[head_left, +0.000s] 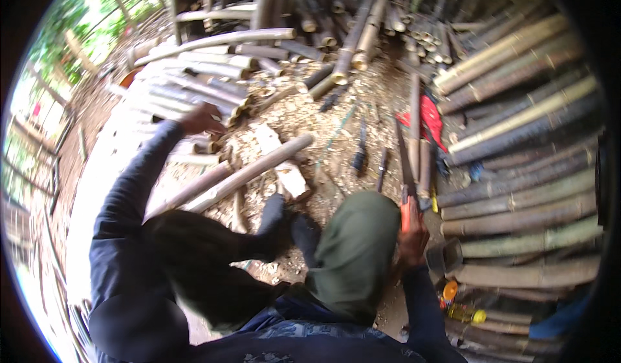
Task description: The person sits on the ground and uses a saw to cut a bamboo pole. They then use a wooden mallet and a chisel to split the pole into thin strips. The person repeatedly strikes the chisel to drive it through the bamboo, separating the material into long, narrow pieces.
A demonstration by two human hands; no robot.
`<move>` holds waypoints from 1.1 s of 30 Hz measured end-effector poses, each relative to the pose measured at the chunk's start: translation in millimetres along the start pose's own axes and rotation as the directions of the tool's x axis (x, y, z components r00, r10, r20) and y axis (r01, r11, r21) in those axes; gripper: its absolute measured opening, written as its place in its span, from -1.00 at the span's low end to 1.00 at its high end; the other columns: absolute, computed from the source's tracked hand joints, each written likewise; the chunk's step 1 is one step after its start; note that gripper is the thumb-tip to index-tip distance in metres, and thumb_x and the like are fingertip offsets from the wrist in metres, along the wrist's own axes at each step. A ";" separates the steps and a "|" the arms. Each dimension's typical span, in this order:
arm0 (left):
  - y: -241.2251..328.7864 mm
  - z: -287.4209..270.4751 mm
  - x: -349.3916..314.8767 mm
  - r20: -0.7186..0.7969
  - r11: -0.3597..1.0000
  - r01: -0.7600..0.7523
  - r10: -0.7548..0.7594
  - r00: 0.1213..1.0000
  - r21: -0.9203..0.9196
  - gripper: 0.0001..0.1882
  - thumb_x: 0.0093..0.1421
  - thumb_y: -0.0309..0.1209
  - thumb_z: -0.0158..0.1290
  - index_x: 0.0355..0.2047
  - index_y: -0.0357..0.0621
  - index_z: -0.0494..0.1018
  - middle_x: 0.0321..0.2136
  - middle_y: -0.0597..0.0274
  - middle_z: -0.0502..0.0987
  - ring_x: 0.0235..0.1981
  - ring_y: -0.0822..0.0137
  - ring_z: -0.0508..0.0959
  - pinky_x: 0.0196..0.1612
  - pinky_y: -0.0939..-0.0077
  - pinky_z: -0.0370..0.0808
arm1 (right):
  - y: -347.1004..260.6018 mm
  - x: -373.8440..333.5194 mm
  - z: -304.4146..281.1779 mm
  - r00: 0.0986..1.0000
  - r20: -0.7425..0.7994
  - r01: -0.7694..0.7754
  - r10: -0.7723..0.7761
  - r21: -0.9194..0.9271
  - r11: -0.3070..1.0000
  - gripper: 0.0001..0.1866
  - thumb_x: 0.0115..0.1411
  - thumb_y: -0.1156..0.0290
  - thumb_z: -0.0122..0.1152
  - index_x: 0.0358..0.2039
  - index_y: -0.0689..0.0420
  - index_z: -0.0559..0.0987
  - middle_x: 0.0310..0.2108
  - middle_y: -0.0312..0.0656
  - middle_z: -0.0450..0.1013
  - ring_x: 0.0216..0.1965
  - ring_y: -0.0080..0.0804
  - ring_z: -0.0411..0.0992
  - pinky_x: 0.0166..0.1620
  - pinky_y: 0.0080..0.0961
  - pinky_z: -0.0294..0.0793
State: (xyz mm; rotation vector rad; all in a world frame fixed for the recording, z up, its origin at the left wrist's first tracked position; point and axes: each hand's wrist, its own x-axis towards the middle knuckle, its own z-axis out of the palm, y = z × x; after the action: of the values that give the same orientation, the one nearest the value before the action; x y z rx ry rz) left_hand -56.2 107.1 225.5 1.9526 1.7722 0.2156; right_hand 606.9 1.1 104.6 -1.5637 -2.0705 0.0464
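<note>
My right hand [413, 237] is closed round the orange handle of a hand saw [405, 159], beside my right knee. The saw's long dark blade points away from me. My left hand [202, 118] is stretched out to the far left over a pile of cut bamboo pieces [210, 91]. Its fingers look apart, though blurred, and whether they touch the bamboo is unclear. Between that hand and my feet, a bamboo pole [252, 172] lies slantwise across a pale wooden block [284, 162]. Another pole [191, 188] lies next to it, towards my left leg.
Stacked bamboo poles [524, 201] line the right side. A red cloth [430, 120] lies beyond the saw. Dark-handled tools [359, 156] rest on the chip-covered ground [336, 169]. More bamboo [362, 40] leans at the back. A yellow-capped bottle [467, 314] lies at the lower right.
</note>
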 end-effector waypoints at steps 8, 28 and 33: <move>5.2 312.1 -84.9 0.544 -0.618 0.203 -0.431 0.720 -0.759 -0.13 0.16 0.05 0.31 0.31 -0.16 0.21 0.09 -0.01 0.47 0.17 -0.02 0.46 0.19 -0.10 0.46 | -4.8 92.6 112.5 0.967 0.253 0.089 -0.021 -0.258 0.962 -0.19 0.14 0.04 0.32 0.31 0.21 0.34 -0.04 0.13 0.43 0.04 0.11 0.40 0.19 -0.03 0.29; 8.6 217.8 -84.9 -0.211 -0.068 -0.513 -0.859 0.467 -0.856 -0.58 0.29 -0.05 0.11 0.02 -0.02 0.44 -0.06 0.22 0.52 -0.01 0.23 0.55 0.03 0.20 0.53 | -97.5 197.5 272.2 0.790 0.464 0.436 -0.402 0.037 0.899 -0.08 -0.01 0.05 0.43 0.25 0.32 0.31 0.01 0.05 0.40 0.04 -0.11 0.37 0.23 -0.06 0.25; 35.8 118.5 -62.3 -0.391 0.207 -0.386 -0.776 0.494 -0.899 -0.60 0.24 -0.26 0.21 0.00 -0.21 0.47 -0.16 0.19 0.58 -0.17 0.30 0.62 -0.13 0.37 0.61 | -79.2 281.5 235.0 0.664 0.614 0.349 -0.427 0.251 0.903 0.01 -0.03 0.06 0.43 0.36 0.28 0.25 0.15 0.02 0.40 0.20 -0.03 0.32 0.33 0.14 0.13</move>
State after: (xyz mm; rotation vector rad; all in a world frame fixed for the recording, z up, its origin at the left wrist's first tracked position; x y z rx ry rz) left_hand 17.8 16.0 151.8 0.3956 1.5507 1.9917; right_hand 383.9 296.3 41.9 -1.0697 -2.8567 0.6360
